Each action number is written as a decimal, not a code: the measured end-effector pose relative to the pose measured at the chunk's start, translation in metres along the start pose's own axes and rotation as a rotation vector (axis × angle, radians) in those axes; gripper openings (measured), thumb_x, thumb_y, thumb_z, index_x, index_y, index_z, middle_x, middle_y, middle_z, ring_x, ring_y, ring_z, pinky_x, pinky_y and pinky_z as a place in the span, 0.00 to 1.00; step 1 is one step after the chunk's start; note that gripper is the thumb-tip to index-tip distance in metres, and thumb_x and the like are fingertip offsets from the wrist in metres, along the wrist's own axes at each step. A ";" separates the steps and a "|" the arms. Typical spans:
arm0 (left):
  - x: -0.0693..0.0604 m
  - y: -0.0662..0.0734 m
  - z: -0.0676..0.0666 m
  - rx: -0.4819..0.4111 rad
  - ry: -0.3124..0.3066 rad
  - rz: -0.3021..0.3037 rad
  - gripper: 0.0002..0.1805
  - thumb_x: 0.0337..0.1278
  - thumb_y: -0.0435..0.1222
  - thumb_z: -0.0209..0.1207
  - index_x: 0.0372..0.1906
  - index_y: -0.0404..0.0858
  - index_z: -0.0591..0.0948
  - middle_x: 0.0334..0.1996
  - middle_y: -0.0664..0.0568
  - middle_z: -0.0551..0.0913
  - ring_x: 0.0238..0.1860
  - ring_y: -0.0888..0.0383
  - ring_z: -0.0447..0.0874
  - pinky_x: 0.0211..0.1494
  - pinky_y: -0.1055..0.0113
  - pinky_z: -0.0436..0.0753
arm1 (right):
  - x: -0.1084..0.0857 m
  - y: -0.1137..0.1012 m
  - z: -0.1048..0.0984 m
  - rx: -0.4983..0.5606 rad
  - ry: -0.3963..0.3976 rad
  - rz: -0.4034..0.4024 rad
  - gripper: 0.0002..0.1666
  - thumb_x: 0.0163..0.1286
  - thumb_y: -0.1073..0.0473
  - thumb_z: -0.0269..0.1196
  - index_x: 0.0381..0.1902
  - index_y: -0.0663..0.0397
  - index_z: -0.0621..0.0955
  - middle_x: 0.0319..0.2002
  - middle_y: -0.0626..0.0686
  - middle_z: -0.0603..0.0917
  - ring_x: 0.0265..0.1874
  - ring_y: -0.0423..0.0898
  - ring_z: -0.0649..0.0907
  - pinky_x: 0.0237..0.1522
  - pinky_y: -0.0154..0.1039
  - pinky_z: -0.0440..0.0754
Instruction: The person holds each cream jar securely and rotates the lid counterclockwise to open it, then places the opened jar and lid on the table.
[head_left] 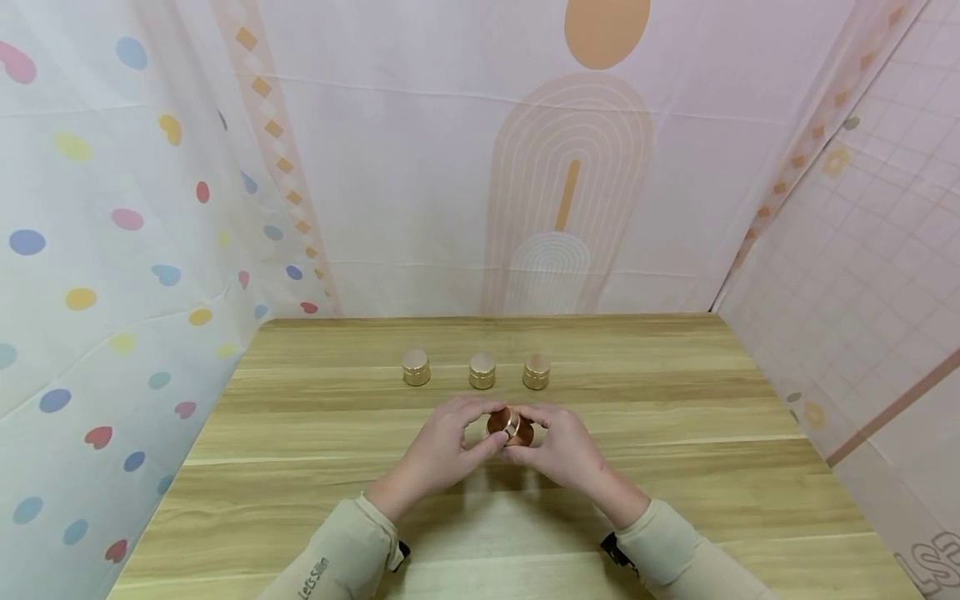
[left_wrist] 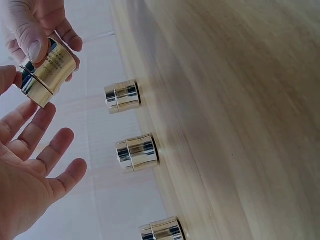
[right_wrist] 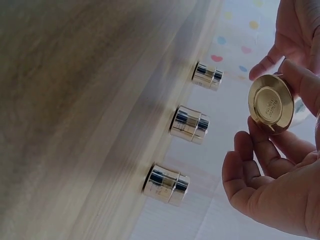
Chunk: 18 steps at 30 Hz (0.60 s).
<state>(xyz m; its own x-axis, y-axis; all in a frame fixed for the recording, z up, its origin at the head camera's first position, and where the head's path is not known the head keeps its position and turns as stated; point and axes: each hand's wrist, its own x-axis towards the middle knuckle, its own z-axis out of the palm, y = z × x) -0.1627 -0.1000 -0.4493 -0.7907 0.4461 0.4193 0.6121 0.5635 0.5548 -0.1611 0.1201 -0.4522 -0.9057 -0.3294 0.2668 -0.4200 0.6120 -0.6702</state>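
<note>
Both hands hold one shiny gold cosmetic jar (left_wrist: 57, 65) above the table, tilted on its side. My left hand (head_left: 450, 437) pinches its lid end between thumb and fingertips, the other fingers spread loosely. With thumb and fingers, my right hand (head_left: 562, 446) grips the jar's body from the other side. The round base with small lettering on it faces the right wrist view. A seam between lid and body shows in the left wrist view; whether the lid is loose I cannot tell. Beyond the hands stand three similar gold jars: left (head_left: 416, 367), middle (head_left: 482, 372) and right (head_left: 536, 372).
The three jars stand upright in a row on the wood-grain table (head_left: 300, 433), toward its back edge. Printed cloth (head_left: 420, 192) hangs behind the table and along both sides. Both forearms, in pale sleeves (head_left: 345, 533), reach in from the front edge.
</note>
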 end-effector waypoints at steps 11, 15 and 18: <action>-0.001 0.000 0.000 -0.032 -0.013 0.012 0.25 0.67 0.41 0.70 0.66 0.38 0.83 0.63 0.47 0.88 0.66 0.46 0.85 0.70 0.44 0.82 | 0.000 0.001 0.000 0.017 -0.001 0.024 0.31 0.60 0.55 0.82 0.61 0.55 0.88 0.58 0.55 0.91 0.60 0.53 0.89 0.66 0.55 0.85; -0.001 0.000 0.000 -0.030 -0.014 0.019 0.25 0.66 0.39 0.70 0.66 0.38 0.84 0.63 0.46 0.88 0.66 0.46 0.85 0.70 0.44 0.82 | 0.000 0.001 0.000 0.010 -0.005 0.018 0.33 0.59 0.55 0.83 0.62 0.54 0.88 0.58 0.54 0.91 0.60 0.53 0.88 0.66 0.55 0.85; -0.002 -0.001 0.000 -0.026 -0.020 0.012 0.26 0.65 0.39 0.70 0.66 0.39 0.83 0.64 0.47 0.88 0.66 0.46 0.84 0.70 0.43 0.82 | 0.000 0.000 0.000 0.006 -0.004 0.010 0.33 0.59 0.54 0.83 0.62 0.54 0.88 0.58 0.54 0.91 0.59 0.52 0.89 0.65 0.55 0.85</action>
<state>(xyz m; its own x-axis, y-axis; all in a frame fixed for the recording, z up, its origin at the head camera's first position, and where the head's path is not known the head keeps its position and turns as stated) -0.1617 -0.1012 -0.4502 -0.7826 0.4666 0.4121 0.6211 0.5395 0.5685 -0.1611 0.1204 -0.4525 -0.9097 -0.3263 0.2569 -0.4103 0.6111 -0.6769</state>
